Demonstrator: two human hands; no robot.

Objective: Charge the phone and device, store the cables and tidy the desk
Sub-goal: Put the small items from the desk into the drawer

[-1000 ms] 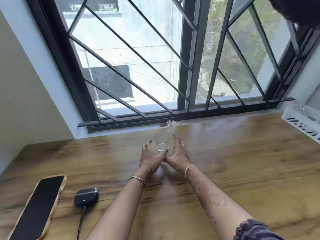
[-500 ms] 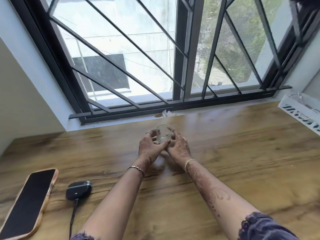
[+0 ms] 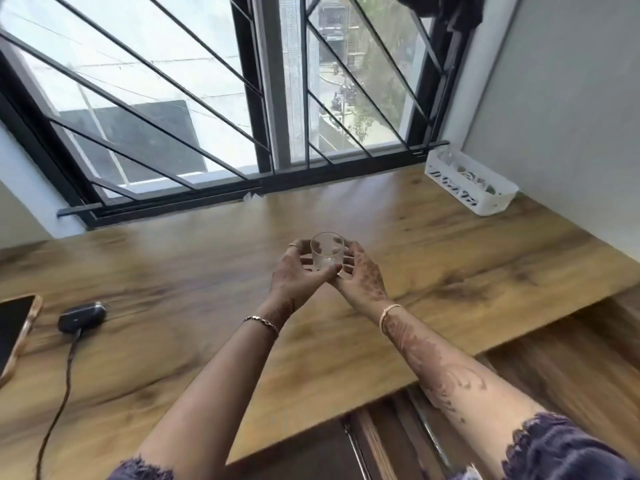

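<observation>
A small clear glass (image 3: 326,252) is held between both my hands above the middle of the wooden desk (image 3: 433,258). My left hand (image 3: 298,273) curls round its left side and my right hand (image 3: 362,275) round its right side. At the left edge lies a phone (image 3: 15,334) in a tan case, screen up. Beside it sits a small dark device (image 3: 81,317) with a dark cable (image 3: 59,403) plugged in and running toward the near edge.
A white slotted basket (image 3: 474,199) holding cables stands in the far right corner by the wall. A barred window runs along the desk's far side, with a bit of crumpled wrapper (image 3: 251,196) on its sill. The desk's front edge drops to a lower wooden surface at right.
Both hands closed round the glass and carry it toward the right. The view has swung right, so the phone and device now sit at the left edge.
</observation>
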